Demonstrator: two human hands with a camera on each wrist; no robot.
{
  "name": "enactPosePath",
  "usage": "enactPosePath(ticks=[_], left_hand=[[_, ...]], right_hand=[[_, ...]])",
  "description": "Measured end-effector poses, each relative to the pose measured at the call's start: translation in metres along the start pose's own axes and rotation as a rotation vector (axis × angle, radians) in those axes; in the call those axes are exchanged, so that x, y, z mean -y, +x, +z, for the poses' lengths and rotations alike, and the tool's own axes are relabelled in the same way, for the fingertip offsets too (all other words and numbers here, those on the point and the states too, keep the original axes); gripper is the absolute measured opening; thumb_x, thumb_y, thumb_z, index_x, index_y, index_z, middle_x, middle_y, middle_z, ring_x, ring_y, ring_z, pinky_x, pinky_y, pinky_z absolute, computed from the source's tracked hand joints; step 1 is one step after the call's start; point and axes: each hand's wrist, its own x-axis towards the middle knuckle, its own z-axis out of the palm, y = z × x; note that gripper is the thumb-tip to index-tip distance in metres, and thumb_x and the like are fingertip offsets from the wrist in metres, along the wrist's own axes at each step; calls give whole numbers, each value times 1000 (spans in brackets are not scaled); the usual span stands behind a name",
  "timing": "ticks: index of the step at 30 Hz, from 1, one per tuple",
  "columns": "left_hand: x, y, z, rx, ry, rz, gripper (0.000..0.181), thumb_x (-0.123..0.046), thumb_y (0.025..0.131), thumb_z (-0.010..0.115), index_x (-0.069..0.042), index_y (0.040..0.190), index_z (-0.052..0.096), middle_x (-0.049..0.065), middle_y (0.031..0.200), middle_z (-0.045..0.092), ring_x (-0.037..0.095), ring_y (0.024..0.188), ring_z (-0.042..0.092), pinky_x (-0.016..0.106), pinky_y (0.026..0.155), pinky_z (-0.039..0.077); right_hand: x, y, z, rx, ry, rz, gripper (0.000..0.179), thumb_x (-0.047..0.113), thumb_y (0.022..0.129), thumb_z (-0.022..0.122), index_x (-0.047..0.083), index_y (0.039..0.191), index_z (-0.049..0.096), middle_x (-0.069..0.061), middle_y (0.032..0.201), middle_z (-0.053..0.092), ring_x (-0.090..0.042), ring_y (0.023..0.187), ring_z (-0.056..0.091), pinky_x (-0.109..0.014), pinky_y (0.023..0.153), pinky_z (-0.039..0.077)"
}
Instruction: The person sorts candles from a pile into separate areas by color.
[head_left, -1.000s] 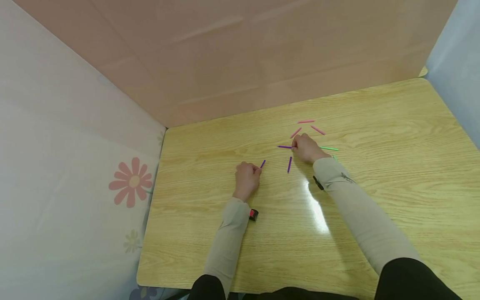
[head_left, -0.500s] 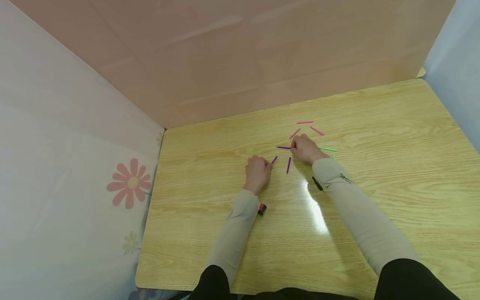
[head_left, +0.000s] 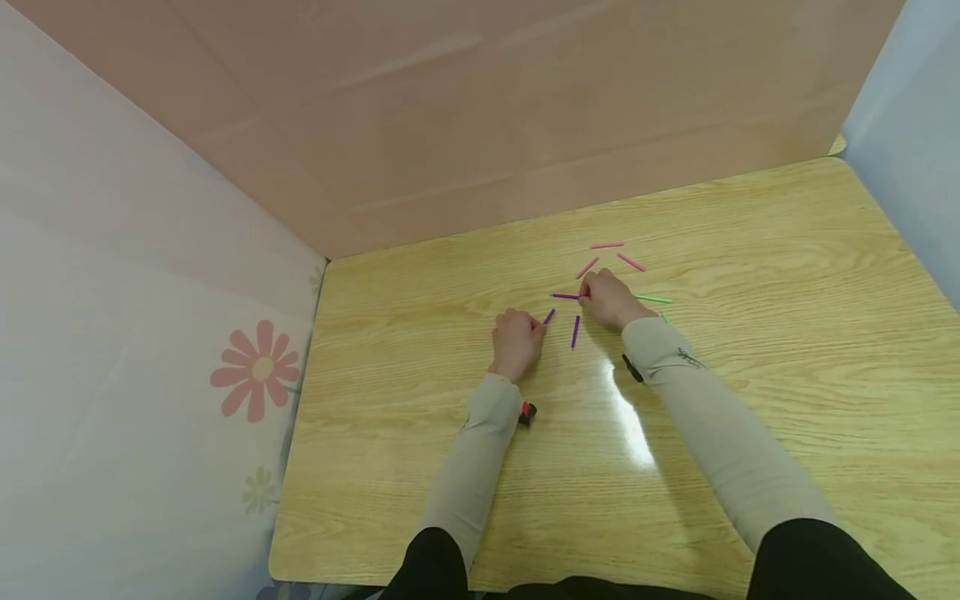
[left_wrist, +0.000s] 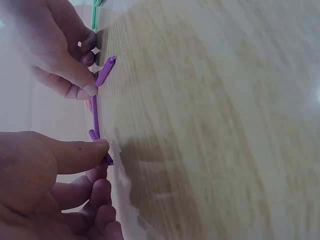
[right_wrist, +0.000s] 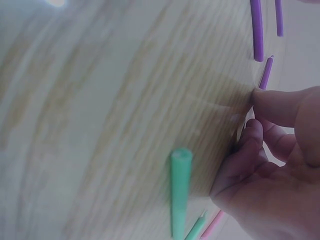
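Note:
My left hand point(head_left: 517, 343) pinches a thin purple candle point(head_left: 550, 317) between thumb and forefinger, just above the table. In the left wrist view this candle point(left_wrist: 110, 159) tilts out from under the thumb. My right hand point(head_left: 611, 300) rests farther right, its thumb and finger pinching the right end of a sideways purple candle point(head_left: 564, 296). Another purple candle point(head_left: 575, 332) lies between the hands, pointing toward me. A green candle point(head_left: 654, 298) extends to the right beyond the right hand; a second green candle point(right_wrist: 181, 195) lies nearer, partly hidden by the forearm in the head view.
Behind the right hand lie three pink candles, one crosswise point(head_left: 607, 245) and two slanted, left point(head_left: 587, 267) and right point(head_left: 632, 262). The wooden table point(head_left: 390, 400) meets a brownish hanging sheet point(head_left: 450, 200) at the back and a flowered one point(head_left: 165, 375) on the left.
My left hand has moved right and slightly away from me with its purple candle, bringing it near the other purple ones. The right hand has stayed at the sideways candle.

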Motion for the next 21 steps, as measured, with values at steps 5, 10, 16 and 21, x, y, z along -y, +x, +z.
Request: enactPosePath(ticks=[5, 10, 16, 21], left_hand=[[-3, 3, 1, 3, 2, -9, 22, -27, 95, 61, -12, 94, 77, 8, 103, 64, 24, 99, 53, 40, 88, 43], [-7, 7, 1, 12, -25, -33, 22, -28, 94, 62, -13, 93, 77, 6, 103, 66, 24, 100, 54, 41, 87, 45], [-8, 18, 5, 65, -93, -75, 23, -33, 93, 63, -14, 92, 76, 3, 103, 67, 24, 100, 57, 43, 86, 47], [-5, 25, 5, 130, -165, -114, 21, -32, 91, 66, -12, 92, 74, 2, 97, 69, 17, 88, 60, 36, 79, 50]], right_hand=[[-1, -1, 0, -2, 5, 3, 20, 9, 98, 46, -6, 109, 53, -23, 110, 47, -36, 100, 50, -49, 93, 43], [-3, 0, 0, -3, -2, 11, 20, 10, 99, 46, -6, 110, 53, -23, 111, 46, -36, 100, 51, -49, 93, 44], [-6, 0, -2, -20, -10, 11, 19, 9, 98, 47, -6, 108, 54, -24, 110, 48, -37, 100, 51, -50, 93, 44], [-9, 1, -1, -19, 1, 21, 19, 8, 98, 48, -6, 108, 54, -23, 110, 47, -37, 100, 51, -50, 93, 44]])
